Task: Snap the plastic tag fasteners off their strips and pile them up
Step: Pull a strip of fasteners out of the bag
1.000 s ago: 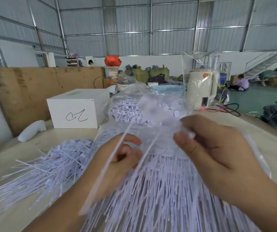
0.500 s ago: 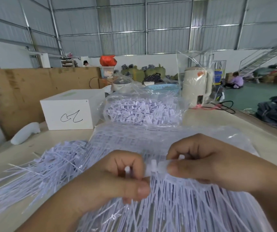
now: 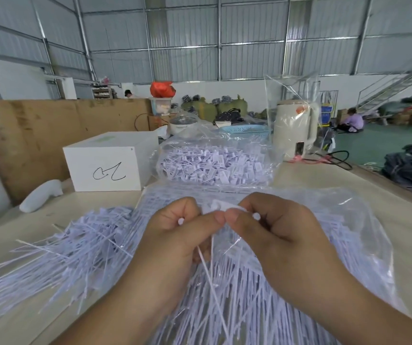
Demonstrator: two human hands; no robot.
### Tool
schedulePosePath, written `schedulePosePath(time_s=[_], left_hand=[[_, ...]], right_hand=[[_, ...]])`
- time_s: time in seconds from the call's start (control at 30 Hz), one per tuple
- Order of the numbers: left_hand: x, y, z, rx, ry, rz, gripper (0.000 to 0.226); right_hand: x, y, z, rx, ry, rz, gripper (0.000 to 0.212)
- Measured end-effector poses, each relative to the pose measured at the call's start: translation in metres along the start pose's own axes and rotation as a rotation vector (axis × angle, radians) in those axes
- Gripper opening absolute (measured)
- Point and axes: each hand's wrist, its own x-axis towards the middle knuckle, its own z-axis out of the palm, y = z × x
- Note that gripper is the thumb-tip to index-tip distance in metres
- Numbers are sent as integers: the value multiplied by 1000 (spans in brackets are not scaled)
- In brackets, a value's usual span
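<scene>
While both hands (image 3: 227, 235) pinch fastener strip (image 3: 221, 205), white box (image 3: 110, 161), bagged fasteners (image 3: 215, 165) behind

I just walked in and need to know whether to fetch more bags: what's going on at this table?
A person is breaking plastic tag fasteners apart by hand. The left hand and right hand meet over the table, both pinching a white fastener strip whose thin tails hang below. A loose pile of fasteners lies to the left; a clear bag of strips lies under the hands, and a second filled bag sits behind.
</scene>
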Motion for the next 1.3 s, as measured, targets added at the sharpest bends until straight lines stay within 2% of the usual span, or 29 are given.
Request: schedulePosePath(time_s=[0.07,0.2,0.23,0.27,0.33,0.4,0.47,0.53,0.6,0.7,0.77,0.87,0.97,1.03,1.1,1.17,1.23,1.3], left_hand=[[0,1,1,1,25,11,43],[4,-2,-1,54,165,46,48],[5,-2,-4,93,149,44,45],[4,-2,-8,123,97,30,39],[3,3,-11,119,-131,-26,24],[1,6,-14,114,-408,-55,47],[2,9,-18,122,-617,-67,60],[3,13,-25,79,-693,-128,63],[4,16,-27,9,-714,-170,53],[5,17,-23,6,-646,-207,23],[4,16,-21,44,-621,-221,14],[4,16,-20,100,-562,-197,14],[5,11,-20,76,-495,-247,17],[5,10,-23,15,-554,-304,19],[3,11,-26,0,-624,-295,22],[1,9,-23,93,-543,-195,30],[0,2,-13,197,-317,-54,38],[-1,-5,-3,200,-118,30,42]], right_hand=[[-3,-3,3,-6,27,-32,34],[2,0,-4,17,184,-7,37],[5,1,-9,42,176,11,39],[6,3,-14,76,118,31,40],[8,4,-20,119,-96,51,40],[9,6,-24,118,-270,48,36],[11,7,-27,172,-354,61,31],[13,7,-30,216,-395,84,29],[12,9,-31,214,-423,88,30],[10,10,-26,126,-484,37,28],[9,8,-25,63,-508,-5,25],[11,9,-34,62,-556,23,27],[14,15,-45,-95,-636,68,39],[15,16,-47,-131,-691,155,46],[16,14,-46,-55,-714,210,41],[16,12,-41,-10,-636,202,37],[16,12,-33,-8,-485,186,40],[15,12,-23,-16,-275,171,40]])
